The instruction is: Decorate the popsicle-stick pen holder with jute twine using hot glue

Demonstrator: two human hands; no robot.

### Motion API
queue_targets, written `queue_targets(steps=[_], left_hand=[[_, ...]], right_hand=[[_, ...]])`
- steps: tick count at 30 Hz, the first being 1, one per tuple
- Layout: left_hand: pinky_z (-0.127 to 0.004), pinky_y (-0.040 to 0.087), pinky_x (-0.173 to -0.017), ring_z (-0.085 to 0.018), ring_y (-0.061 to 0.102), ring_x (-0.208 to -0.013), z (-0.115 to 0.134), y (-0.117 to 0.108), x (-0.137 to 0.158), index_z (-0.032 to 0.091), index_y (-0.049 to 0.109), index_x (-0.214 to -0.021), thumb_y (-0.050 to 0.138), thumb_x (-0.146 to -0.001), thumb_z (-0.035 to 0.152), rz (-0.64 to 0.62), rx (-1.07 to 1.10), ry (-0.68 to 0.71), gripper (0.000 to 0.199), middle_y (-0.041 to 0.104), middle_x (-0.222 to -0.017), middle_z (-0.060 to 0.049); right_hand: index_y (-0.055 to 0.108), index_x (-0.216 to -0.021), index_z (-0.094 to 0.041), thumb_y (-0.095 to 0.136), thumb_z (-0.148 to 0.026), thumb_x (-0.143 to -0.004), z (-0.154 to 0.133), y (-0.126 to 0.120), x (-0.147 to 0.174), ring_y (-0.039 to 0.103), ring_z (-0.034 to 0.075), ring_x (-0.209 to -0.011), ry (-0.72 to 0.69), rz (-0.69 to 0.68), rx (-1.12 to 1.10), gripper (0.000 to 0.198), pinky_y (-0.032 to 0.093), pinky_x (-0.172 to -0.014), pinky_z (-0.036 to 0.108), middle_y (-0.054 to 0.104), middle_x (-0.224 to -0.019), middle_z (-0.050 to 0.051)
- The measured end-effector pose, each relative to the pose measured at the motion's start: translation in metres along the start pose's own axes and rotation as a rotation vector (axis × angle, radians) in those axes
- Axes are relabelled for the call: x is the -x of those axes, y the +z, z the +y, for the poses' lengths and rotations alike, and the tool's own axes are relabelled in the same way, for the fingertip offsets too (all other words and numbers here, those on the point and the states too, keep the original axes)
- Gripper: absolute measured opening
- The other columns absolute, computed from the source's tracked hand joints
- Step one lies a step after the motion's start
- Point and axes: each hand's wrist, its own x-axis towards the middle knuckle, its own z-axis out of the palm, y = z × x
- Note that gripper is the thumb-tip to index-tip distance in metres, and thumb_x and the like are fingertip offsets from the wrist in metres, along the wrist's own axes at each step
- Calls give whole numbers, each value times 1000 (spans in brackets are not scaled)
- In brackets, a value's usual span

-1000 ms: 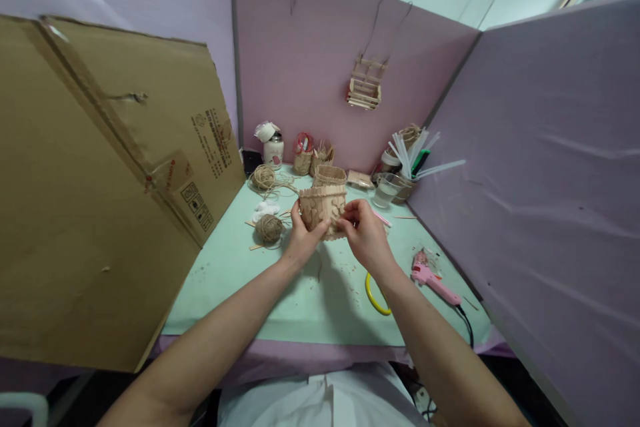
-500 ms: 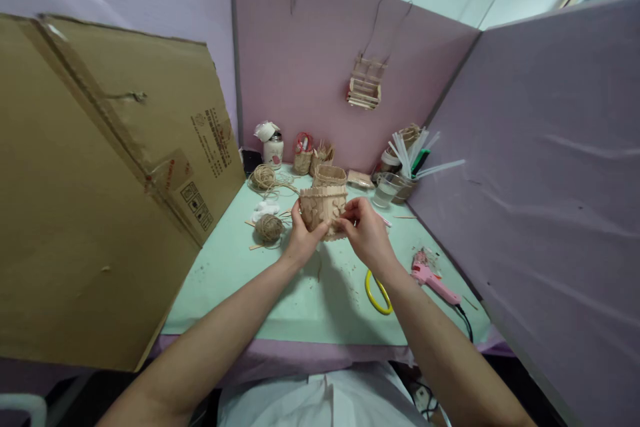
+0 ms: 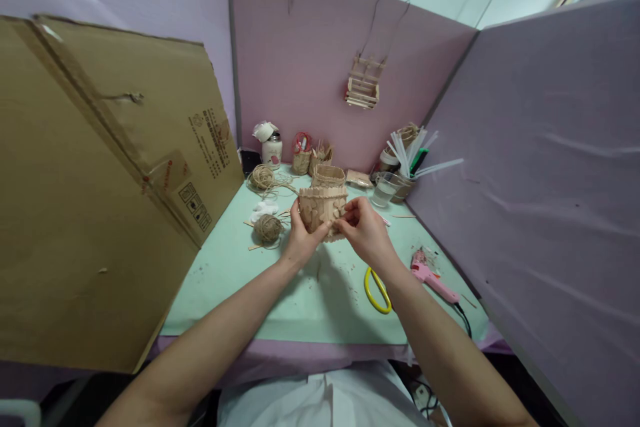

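A small round wooden basket (image 3: 320,207) with a scalloped rim and raised wooden pieces on its side is held up above the table. My left hand (image 3: 301,239) grips it from the left, thumb across its lower front. At its right side, the fingers of my right hand (image 3: 365,227) are pinched together against the wall; whether a small piece sits between them I cannot make out. Just behind stands another woven container (image 3: 329,175). Yellow-handled scissors (image 3: 378,292), their blades not showing, lie beneath my right forearm.
Left of the hands are a ball of twine (image 3: 268,229) and a looser twine coil (image 3: 262,177). A pink glue gun (image 3: 434,280) with a black cord lies at right. A clear cup (image 3: 384,190) stands behind. A large cardboard sheet (image 3: 115,193) leans at left.
Both hands stay at the basket in nearly the same pose. The whole view has shifted very slightly.
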Motion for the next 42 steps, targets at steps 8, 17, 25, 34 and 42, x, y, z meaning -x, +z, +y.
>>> queue_targets(steps=[8,17,25,34,42], left_hand=[[-42,27,-116,-27,33,-142,0,0,1,23,16,-148,74,-72,37,-18,4,69,97,29,-154,-16],[-43,32,-113,-29,40,-139,4,-1,0,24,-10,-152,83,-64,41,-104,131,-124,129,30,-155,-22],[-42,34,-112,-28,41,-138,0,-1,0,26,-7,-152,82,-66,40,-134,157,-156,125,30,-155,-20],[-42,37,-111,-29,44,-136,6,1,2,25,-4,-152,85,-62,38,-164,167,-118,127,33,-152,-22],[-45,40,-108,-30,48,-132,2,1,0,27,2,-152,84,-65,40,-181,267,-202,120,40,-150,-20]], right_hand=[[43,-85,-24,59,-20,-70,-2,-1,1,57,16,-62,4,4,-40,22,42,-57,28,58,-68,-4],[45,-89,-24,62,-25,-72,-8,-10,3,60,18,-65,33,31,-78,24,44,-60,30,61,-70,-3],[46,-88,-23,65,-31,-73,-12,-17,3,54,16,-60,4,78,0,25,39,-57,28,58,-66,-4],[48,-85,-24,64,-26,-71,-7,-10,4,51,15,-59,-11,90,76,22,37,-58,27,54,-63,-6],[47,-91,-23,64,-35,-77,-6,-14,13,52,15,-60,1,112,-32,24,38,-59,28,56,-67,-4]])
